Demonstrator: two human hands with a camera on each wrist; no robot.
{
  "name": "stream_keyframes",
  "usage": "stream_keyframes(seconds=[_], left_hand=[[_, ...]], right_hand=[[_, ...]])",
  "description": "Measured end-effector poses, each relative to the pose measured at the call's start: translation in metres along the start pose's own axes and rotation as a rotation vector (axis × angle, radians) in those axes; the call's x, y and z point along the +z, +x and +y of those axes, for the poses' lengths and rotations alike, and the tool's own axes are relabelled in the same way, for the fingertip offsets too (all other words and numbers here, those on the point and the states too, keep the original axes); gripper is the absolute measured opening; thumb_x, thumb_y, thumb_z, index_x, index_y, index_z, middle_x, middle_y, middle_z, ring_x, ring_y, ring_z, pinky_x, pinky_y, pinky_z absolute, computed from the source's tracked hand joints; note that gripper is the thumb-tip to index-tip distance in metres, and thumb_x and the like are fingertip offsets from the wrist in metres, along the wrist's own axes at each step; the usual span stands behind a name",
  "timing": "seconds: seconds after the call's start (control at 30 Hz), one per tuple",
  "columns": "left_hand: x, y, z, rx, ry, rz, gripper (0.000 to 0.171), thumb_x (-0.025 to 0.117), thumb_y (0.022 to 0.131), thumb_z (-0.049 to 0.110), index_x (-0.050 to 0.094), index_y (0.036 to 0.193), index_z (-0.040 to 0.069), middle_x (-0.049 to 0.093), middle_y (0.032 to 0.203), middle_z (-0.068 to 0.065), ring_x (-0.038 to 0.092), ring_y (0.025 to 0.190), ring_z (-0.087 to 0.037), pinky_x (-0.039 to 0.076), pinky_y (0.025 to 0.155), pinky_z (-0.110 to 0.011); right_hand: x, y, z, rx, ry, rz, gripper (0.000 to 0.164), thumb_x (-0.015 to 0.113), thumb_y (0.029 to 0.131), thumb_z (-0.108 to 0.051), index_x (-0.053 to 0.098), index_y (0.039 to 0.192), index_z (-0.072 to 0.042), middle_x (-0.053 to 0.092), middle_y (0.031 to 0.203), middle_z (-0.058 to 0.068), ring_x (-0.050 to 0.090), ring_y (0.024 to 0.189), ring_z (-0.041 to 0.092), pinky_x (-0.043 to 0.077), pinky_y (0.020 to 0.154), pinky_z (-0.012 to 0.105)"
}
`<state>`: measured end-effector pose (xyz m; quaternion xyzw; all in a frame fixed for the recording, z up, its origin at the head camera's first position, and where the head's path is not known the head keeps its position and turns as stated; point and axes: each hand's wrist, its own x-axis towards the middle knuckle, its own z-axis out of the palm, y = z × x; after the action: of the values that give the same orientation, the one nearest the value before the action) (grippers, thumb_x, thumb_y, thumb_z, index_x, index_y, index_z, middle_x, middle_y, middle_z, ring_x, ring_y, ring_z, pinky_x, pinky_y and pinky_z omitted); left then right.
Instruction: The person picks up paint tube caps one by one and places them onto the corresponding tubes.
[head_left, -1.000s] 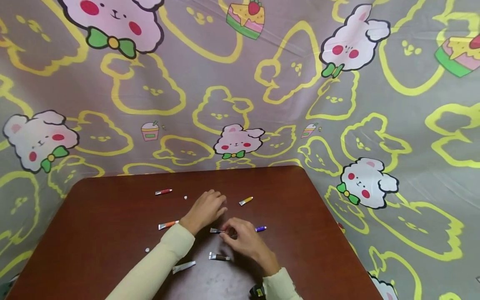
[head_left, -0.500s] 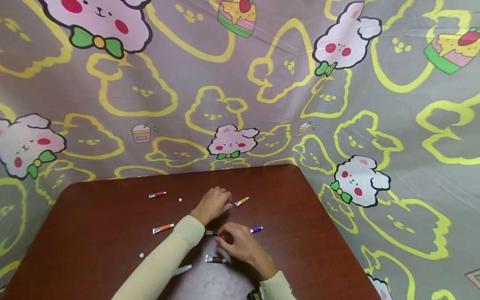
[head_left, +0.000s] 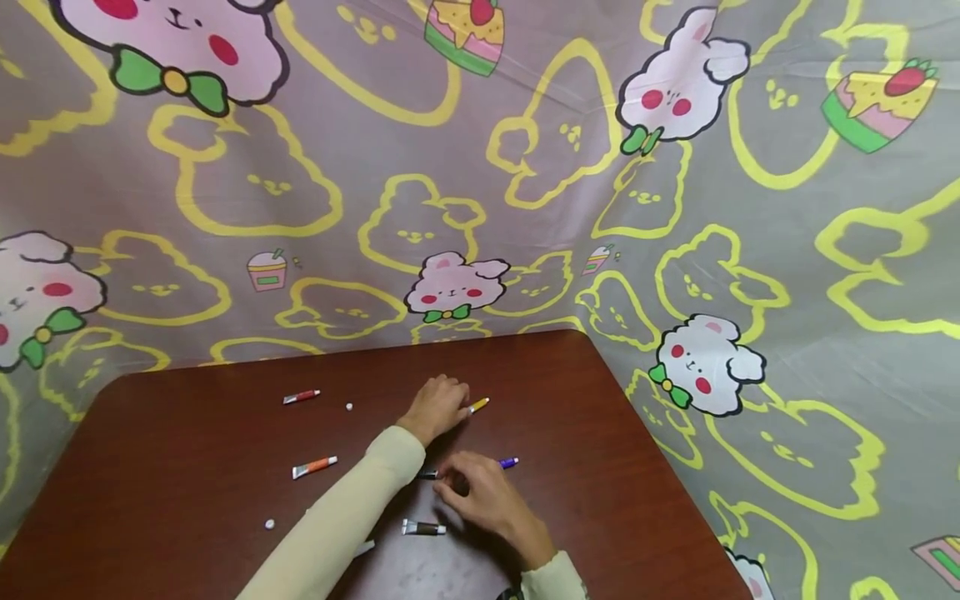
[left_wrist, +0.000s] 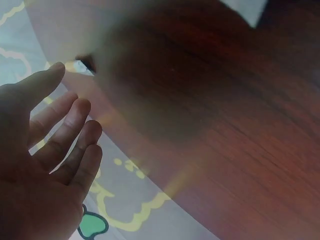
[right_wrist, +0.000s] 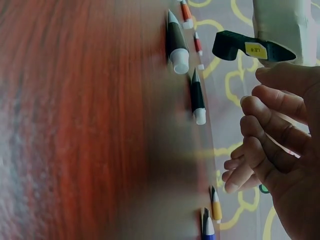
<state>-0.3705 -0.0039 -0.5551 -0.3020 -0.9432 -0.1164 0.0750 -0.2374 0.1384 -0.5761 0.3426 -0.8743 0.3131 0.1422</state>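
While your left hand (head_left: 438, 406) is reaching with relaxed, empty fingers for the yellow tube (head_left: 478, 405) at the frame's centre, your right hand (head_left: 480, 492), grip loosely curled and grasping nothing, is hovering over the dark tube (head_left: 427, 474) just below. Crossing arms are risking a sleeve (head_left: 352, 508) sweeping the brown tube (head_left: 422, 527) across the table (head_left: 172, 467).

Brown wooden table (head_left: 187, 467) against cartoon-bunny backdrop (head_left: 525, 150).
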Motion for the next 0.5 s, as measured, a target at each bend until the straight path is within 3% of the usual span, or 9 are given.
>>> stream_keyframes(seconds=[0.2, 0.5], left_hand=[[0.005, 0.007, 0.002, -0.018, 0.047, -0.015, 0.023, 0.086, 0.094, 0.032, 0.075, 0.097, 0.012, 0.076, 0.097, -0.006, 0.069, 0.093, -0.029, 0.058, 0.090, -0.045], [0.018, 0.013, 0.010, 0.010, 0.145, -0.001, 0.029, 0.086, 0.093, 0.040, 0.075, 0.094, 0.013, 0.075, 0.093, -0.005, 0.071, 0.090, -0.026, 0.060, 0.087, -0.042]], right_hand=[[-0.003, 0.001, -0.002, 0.002, 0.005, -0.005, 0.010, 0.083, 0.093, -0.017, 0.074, 0.097, -0.015, 0.072, 0.086, -0.007, 0.064, 0.080, -0.001, 0.050, 0.077, 0.010], [-0.002, -0.005, 0.001, -0.012, -0.027, 0.009, 0.013, 0.086, 0.091, -0.017, 0.074, 0.096, -0.016, 0.071, 0.086, -0.008, 0.062, 0.080, -0.003, 0.049, 0.077, 0.009]])
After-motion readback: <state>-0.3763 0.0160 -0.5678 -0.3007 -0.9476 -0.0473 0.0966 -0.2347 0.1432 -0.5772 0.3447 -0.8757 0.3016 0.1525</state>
